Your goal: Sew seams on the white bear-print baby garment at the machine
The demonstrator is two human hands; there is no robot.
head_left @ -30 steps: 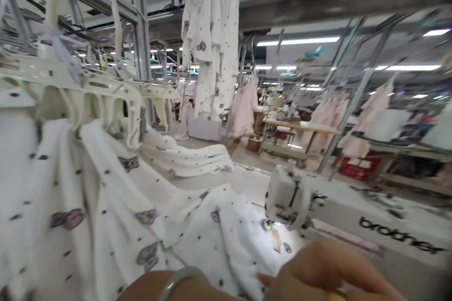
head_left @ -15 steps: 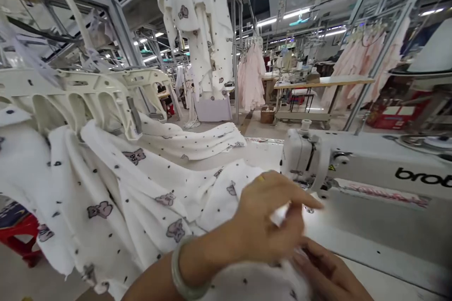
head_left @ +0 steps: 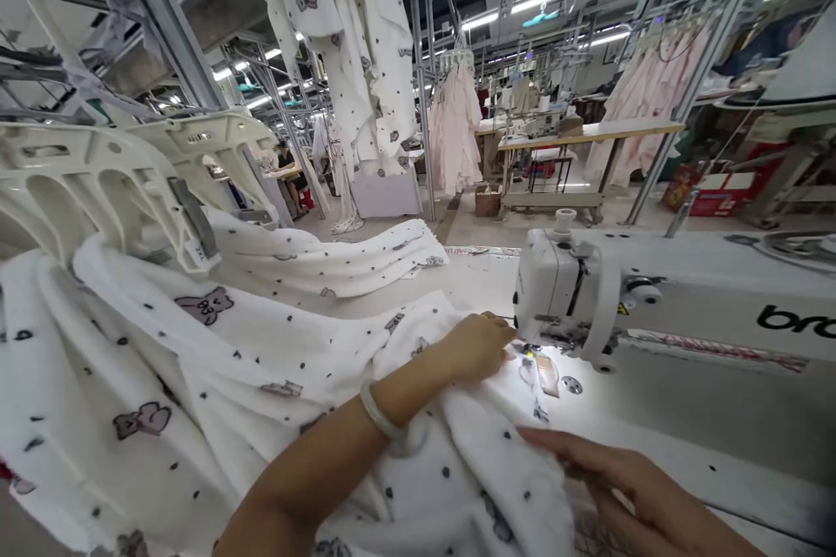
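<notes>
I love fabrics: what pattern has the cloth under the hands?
White cloth with dark spots and pinkish-grey bear figures; head view.

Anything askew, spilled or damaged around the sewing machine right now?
Nothing stands out. The white fabric printed with bears and dots lies rumpled beneath the left hand, with no tear or spill visible. The white sewing machine with black lettering shows no visible damage.
</notes>
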